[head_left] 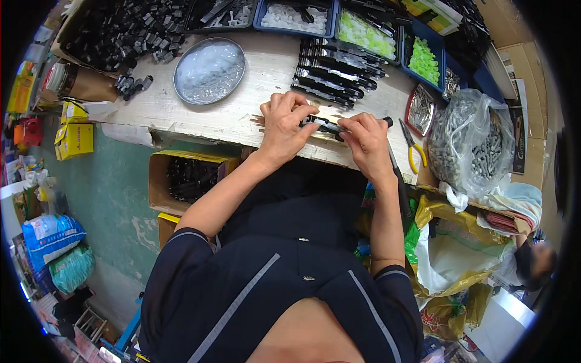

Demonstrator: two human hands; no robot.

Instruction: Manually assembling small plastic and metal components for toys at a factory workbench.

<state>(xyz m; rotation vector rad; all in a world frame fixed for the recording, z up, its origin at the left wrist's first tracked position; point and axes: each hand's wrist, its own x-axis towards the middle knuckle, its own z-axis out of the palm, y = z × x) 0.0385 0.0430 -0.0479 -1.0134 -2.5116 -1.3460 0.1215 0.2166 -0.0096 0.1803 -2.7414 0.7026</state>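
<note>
Dark shirt [302, 260] nearest, hands [282, 130] pinch a black part [330, 127] between them.

A worn white workbench [154, 113] stands above what looks like a green floor [112, 181] with pale scuffs [144, 233].

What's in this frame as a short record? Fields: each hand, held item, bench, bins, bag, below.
left hand: left hand grips the left end of the held part
right hand: right hand at its right end
held part: dark, elongated part; detail partly hidden by fingers
bench: stacked black parts, round dish, pliers with yellow handles
bins: white pieces; green pieces in two bins
bag: clear plastic bag, grey parts inside
below: cardboard box holding black items
</note>
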